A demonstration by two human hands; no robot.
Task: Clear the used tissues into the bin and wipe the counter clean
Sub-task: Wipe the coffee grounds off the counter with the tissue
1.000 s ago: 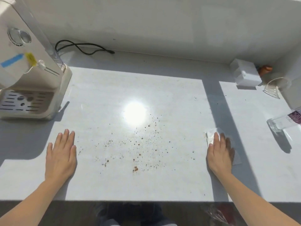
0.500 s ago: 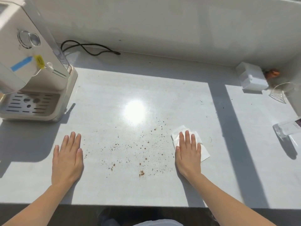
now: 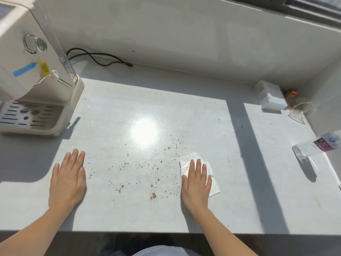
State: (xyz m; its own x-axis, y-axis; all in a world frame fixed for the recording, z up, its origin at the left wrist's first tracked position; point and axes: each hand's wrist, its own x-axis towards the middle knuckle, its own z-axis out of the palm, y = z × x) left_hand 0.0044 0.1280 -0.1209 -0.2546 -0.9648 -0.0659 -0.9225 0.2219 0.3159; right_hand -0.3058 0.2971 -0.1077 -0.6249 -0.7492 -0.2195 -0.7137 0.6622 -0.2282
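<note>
A white counter [image 3: 184,111] carries a scatter of brown crumbs [image 3: 147,174] near its middle front. My right hand [image 3: 196,183] lies flat with straight fingers on a folded white tissue [image 3: 190,160], pressing it to the counter just right of the crumbs. My left hand [image 3: 68,178] rests flat on the bare counter to the left of the crumbs, holding nothing. No bin is in view.
A cream coffee machine [image 3: 35,85] stands at the far left with a black cable [image 3: 99,58] behind it. At the back right are a white box [image 3: 271,97] and a tipped clear glass [image 3: 302,111]. A plastic bottle [image 3: 317,145] lies at the right edge.
My right hand has slid the tissue leftwards across the counter, from the shadow strip at the right up to the edge of the crumbs. My left hand has stayed flat in place.
</note>
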